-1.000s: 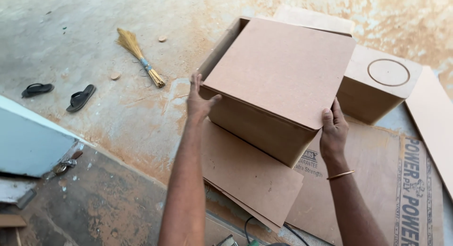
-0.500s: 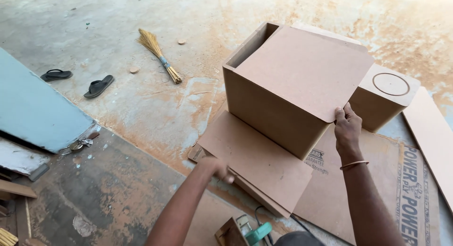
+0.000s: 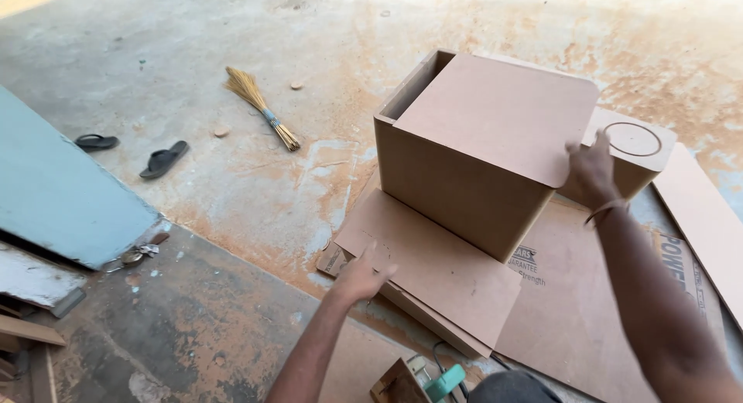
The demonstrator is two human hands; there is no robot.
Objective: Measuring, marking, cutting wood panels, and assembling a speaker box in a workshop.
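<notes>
Your left hand (image 3: pixel 362 275), off the open brown box (image 3: pixel 464 179), now hovers spread over flat boards (image 3: pixel 433 268); your right hand (image 3: pixel 592 171) grips the lid panel (image 3: pixel 499 113).

A stained concrete floor (image 3: pixel 232 186) is seen across the frame — a small broom (image 3: pixel 259 105) and a pair of sandals (image 3: pixel 131 151) are laid at the upper left. At centre and right, flat fibreboard panels (image 3: pixel 433 268) and flattened cardboard (image 3: pixel 573 302) are spread on it — a fibreboard box (image 3: pixel 472 151) is set on these.
</notes>
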